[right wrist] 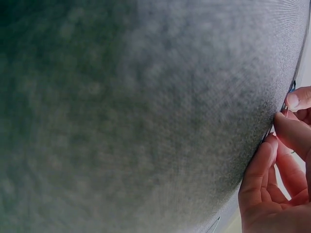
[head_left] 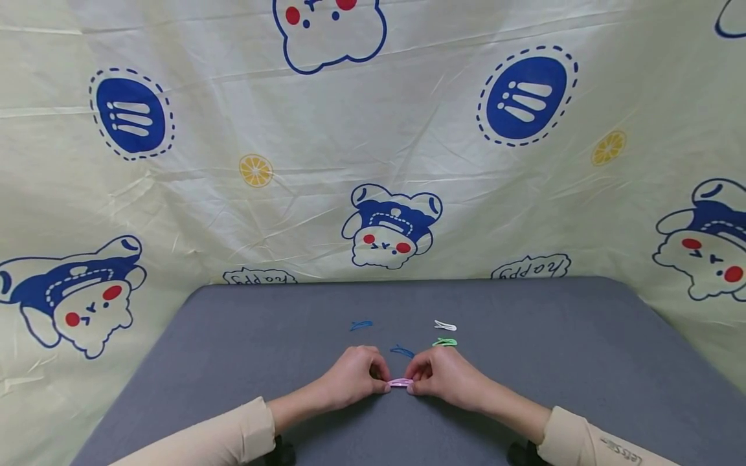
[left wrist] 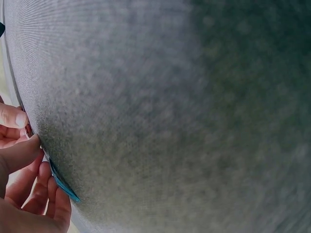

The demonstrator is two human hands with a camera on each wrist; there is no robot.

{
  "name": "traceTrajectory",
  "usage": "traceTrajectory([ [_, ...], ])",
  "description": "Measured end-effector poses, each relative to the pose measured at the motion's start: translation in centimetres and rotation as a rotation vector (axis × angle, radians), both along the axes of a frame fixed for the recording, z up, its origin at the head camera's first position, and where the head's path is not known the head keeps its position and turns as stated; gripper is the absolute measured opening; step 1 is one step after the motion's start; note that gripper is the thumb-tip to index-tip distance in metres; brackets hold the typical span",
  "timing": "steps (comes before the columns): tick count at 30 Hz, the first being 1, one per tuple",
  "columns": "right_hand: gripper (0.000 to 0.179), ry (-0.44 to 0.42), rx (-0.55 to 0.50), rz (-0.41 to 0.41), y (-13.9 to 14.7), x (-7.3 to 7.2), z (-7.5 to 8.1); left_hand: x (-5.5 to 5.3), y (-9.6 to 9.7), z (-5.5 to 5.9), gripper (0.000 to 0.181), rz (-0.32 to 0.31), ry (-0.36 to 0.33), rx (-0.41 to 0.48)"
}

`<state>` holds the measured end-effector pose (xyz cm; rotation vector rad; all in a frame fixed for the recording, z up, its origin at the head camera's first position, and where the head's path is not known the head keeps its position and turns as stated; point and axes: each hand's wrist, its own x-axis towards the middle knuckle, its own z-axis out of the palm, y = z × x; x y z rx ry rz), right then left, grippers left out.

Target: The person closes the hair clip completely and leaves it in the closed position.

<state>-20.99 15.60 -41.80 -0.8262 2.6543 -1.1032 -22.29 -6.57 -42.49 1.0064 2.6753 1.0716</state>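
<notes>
A pink snap hair clip (head_left: 399,383) is held level between both hands near the front middle of the table. My left hand (head_left: 358,377) pinches its left end between thumb and fingers; my right hand (head_left: 447,380) pinches the right end the same way. Just beyond the hands lies a blue hair clip (head_left: 402,351), near the right fingertips. A green hair clip (head_left: 445,342) lies right behind the right hand. In the left wrist view, a blue clip (left wrist: 63,182) shows beside the left fingers. The fingers largely cover the pink clip in both wrist views.
Farther back on the grey table (head_left: 262,336) lie another blue hair clip (head_left: 361,325) at the left and a white one (head_left: 445,325) at the right. A printed cloth (head_left: 315,226) hangs behind the table's far edge.
</notes>
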Motion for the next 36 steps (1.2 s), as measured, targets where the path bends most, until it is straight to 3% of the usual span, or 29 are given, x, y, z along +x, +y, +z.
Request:
traceTrajectory([
  [19,0.009,-0.047,-0.020,0.038,0.5,0.0,0.1,0.4,-0.4,0.5,0.009,-0.012,-0.022,-0.007],
  [24,0.010,-0.052,-0.044,0.038,0.6,0.2,0.4,0.2,-0.5,0.6,0.008,-0.011,-0.051,0.032],
  [36,0.022,-0.106,-0.100,-0.008,1.5,1.1,1.6,-0.4,-0.6,2.3,0.010,0.008,-0.091,0.105],
])
